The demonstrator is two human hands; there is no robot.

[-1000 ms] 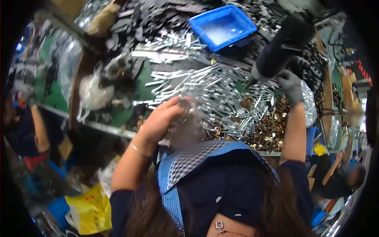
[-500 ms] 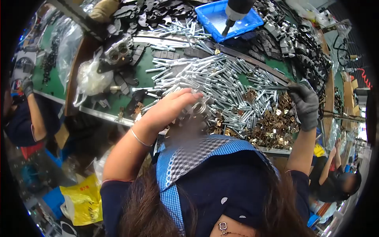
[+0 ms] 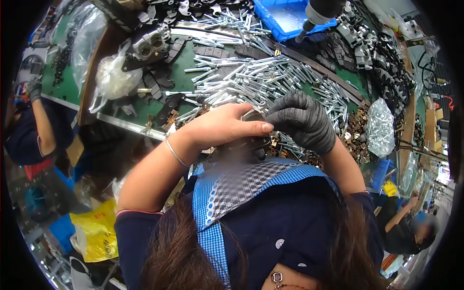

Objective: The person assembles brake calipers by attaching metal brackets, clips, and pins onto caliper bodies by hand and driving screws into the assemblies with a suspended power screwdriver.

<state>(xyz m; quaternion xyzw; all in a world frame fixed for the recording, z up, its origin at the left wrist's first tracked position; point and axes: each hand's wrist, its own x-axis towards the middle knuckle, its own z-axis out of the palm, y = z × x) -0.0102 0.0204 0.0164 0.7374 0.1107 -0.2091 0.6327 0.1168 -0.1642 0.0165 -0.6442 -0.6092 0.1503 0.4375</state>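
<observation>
Work on what is probably a brake caliper (image 3: pixel 253 116), held over the bench's near edge (image 3: pixel 130 125), seems the step in hand: the bare left hand (image 3: pixel 220 126) grips it, while the gloved right hand (image 3: pixel 304 123) meets it, fingers curled, whether around anything I cannot tell. The next move likely calls for a steady left hold. Printing on the yellow bag (image 3: pixel 96 234), near left, is unreadable.

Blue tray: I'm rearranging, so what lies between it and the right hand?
The head view shows a long dark strip, then silver pins nearer the hand.
</observation>
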